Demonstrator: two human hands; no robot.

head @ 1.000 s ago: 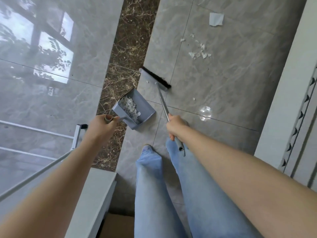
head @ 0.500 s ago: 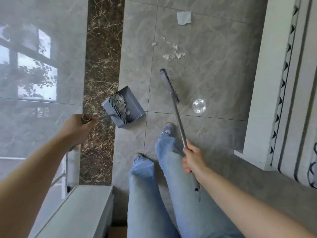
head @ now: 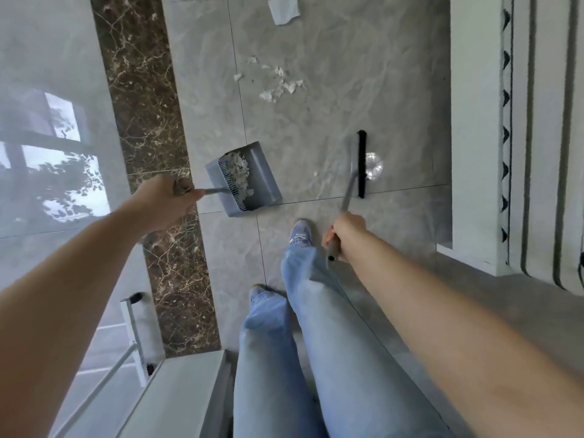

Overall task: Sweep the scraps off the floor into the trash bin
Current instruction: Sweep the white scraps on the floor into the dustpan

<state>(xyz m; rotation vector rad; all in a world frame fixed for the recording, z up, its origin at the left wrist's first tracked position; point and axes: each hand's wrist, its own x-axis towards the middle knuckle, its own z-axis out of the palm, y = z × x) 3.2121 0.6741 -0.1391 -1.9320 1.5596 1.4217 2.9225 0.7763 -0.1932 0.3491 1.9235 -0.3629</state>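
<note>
My left hand (head: 164,202) grips the handle of a grey dustpan (head: 264,181), which holds a heap of white paper scraps against its comb edge. My right hand (head: 346,237) is closed on the broom handle; the black broom head (head: 361,164) stands to the right of the dustpan, turned lengthwise. A cluster of white scraps (head: 279,85) lies on the grey tiles beyond both tools. A larger white paper piece (head: 283,7) lies at the top edge. One tiny scrap (head: 315,174) sits between dustpan and broom. No trash bin is in view.
A white cabinet with a black patterned trim (head: 474,121) runs along the right. A dark brown marble strip (head: 142,99) crosses the floor on the left. A white metal rack (head: 132,336) and a grey ledge (head: 177,396) are at lower left. My legs in jeans stand below.
The broom head has swung to the right and now points lengthwise away from me. I have stepped forward, so the scraps look closer. The dustpan stays held at the left.
</note>
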